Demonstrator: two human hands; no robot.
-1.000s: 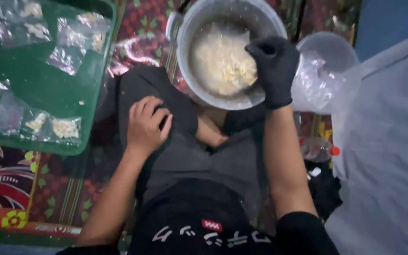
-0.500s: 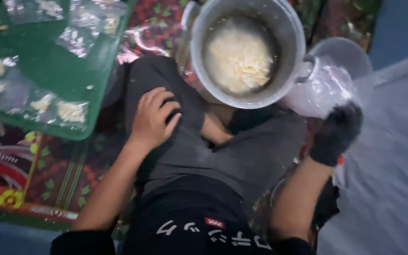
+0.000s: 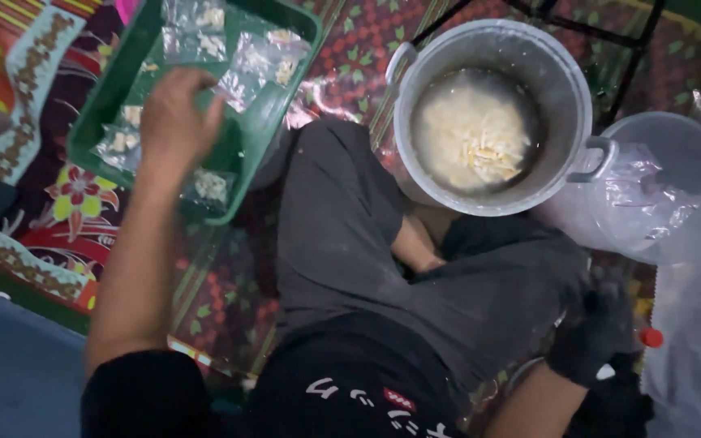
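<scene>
A single head-worn camera looks almost straight down from close above the seated person's lap and crossed legs. It takes in the patterned mat (image 3: 229, 300) on the floor, the green tray (image 3: 107, 97) toward upper left, and the metal pot (image 3: 565, 73) toward upper right.

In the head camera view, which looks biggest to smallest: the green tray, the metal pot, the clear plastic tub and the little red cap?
1. Green tray and metal pot: too alike to rank, and the tray is cut off.
2. Clear plastic tub, partly cropped.
3. Red cap, by far smallest.
</scene>
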